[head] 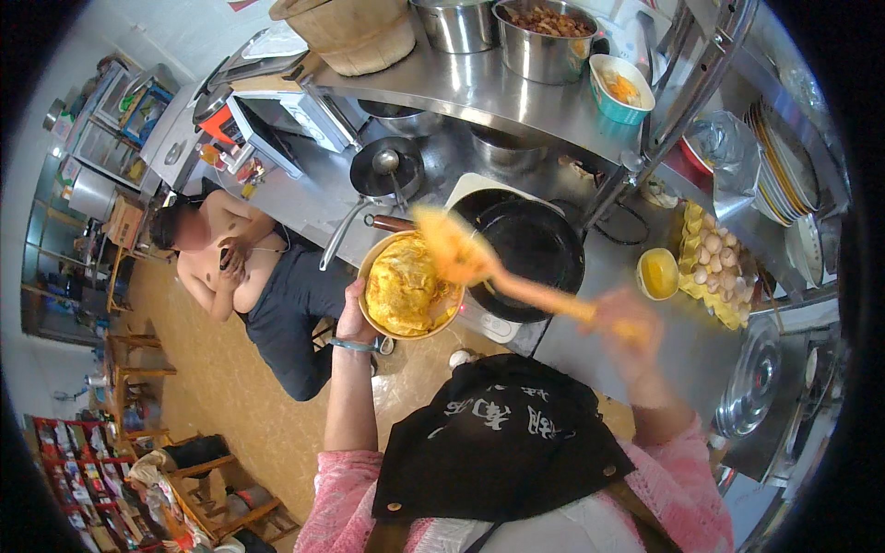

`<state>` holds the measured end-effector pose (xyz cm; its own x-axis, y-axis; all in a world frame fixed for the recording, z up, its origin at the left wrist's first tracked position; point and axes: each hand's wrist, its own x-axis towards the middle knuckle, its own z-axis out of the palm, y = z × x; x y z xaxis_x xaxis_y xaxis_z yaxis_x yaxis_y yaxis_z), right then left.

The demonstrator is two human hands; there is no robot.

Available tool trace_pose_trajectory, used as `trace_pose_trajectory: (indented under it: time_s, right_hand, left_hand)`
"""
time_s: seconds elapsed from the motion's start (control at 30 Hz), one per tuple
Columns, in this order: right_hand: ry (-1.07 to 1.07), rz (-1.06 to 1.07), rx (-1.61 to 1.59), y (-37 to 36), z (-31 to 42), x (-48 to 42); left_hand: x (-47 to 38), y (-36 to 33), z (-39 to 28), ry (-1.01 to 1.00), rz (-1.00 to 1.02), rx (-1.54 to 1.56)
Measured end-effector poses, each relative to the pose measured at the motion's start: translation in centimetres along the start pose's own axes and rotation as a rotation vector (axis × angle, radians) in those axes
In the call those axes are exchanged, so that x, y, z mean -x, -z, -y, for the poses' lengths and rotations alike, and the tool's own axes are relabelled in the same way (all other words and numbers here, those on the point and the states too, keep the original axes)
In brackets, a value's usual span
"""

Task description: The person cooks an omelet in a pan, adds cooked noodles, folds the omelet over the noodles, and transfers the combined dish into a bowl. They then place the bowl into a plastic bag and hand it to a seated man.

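Observation:
My left hand (356,314) grips the side of a round takeaway-style bowl (408,335) and holds it up before me. Inside the bowl lies a folded yellow omelette (401,280), with what looks like noodles or shreds at its right edge. In my right hand (632,328) is the handle of an orange spatula (460,252), blurred by motion. Its broad head hangs over the right rim of the bowl. Behind the spatula, a black frying pan (539,249) sits on a white induction cooker (494,325); no food shows in the part of the pan I see.
A small saucepan (384,166) with a ladle stands left of the cooker. To the right are a yellow bowl of liquid (657,274) and an egg tray (715,266). A steel shelf (442,76) with pots overhangs the counter. Another person (276,297) sits close on the left, holding a phone.

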<state>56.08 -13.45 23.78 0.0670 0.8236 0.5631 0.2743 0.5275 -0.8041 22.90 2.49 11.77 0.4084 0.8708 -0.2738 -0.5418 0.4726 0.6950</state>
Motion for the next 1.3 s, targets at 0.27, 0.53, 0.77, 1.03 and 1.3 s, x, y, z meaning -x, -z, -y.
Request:
trace_pose_trajectory:
  time_s: [0.27, 0.53, 0.77, 1.03, 1.3]
  right_hand:
    - [-0.417, 0.606, -0.259, 0.9, 6.0, -1.0]
    - [-0.448, -0.670, -0.347, -3.7, -3.2, 2.3]
    - [-0.675, -0.602, -0.675, -6.9, -4.1, 3.9]
    - [-0.609, -0.595, -0.678, -7.5, -4.2, 3.7]
    - [-0.599, -0.577, -0.690, -8.2, -5.1, 3.8]
  left_hand:
    - [0.0, -0.5, -0.4, 0.051, -0.006, -0.011]
    - [2.5, 1.5, -1.7, 0.075, 0.007, 0.036]
    - [4.2, 3.0, -2.5, 0.123, -0.034, 0.058]
    - [5.6, 3.9, -3.0, 0.081, -0.110, -0.024]
    - [6.5, 3.1, -3.3, 0.078, -0.101, -0.067]
